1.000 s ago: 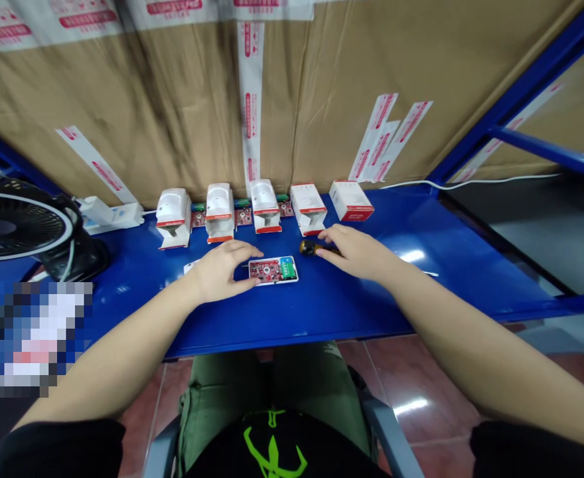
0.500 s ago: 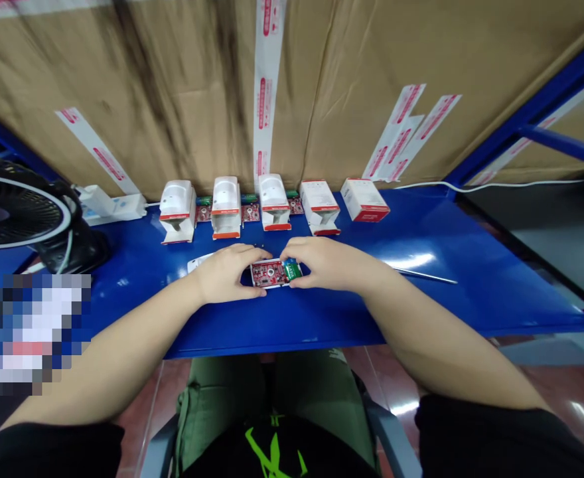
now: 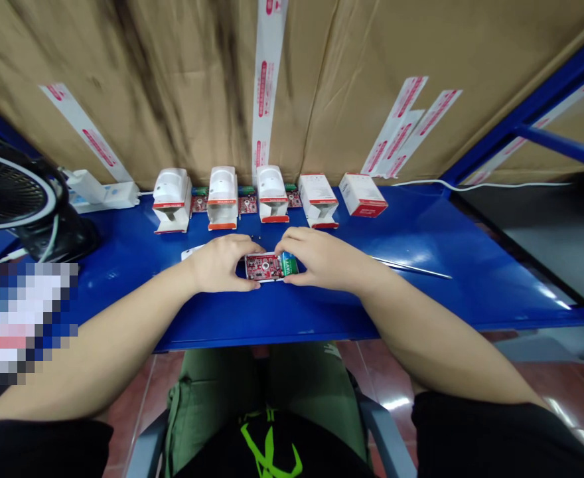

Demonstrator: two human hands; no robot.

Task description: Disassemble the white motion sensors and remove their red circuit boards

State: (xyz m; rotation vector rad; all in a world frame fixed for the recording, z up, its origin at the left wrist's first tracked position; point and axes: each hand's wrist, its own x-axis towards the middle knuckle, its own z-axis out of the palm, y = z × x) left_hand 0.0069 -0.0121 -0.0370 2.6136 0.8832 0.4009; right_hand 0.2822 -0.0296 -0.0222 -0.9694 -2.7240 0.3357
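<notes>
Your left hand grips the red circuit board steady on the blue table; your right hand pinches the green battery, so press evenly.

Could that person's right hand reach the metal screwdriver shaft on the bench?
Probably yes: the screwdriver shaft lies on the same blue bench just beyond the right hand, with nothing showing between them. It must first release the red circuit board.

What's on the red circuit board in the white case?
A green battery lies at the board's right end. The left hand and right hand cover its edges, hiding what is there.
</notes>
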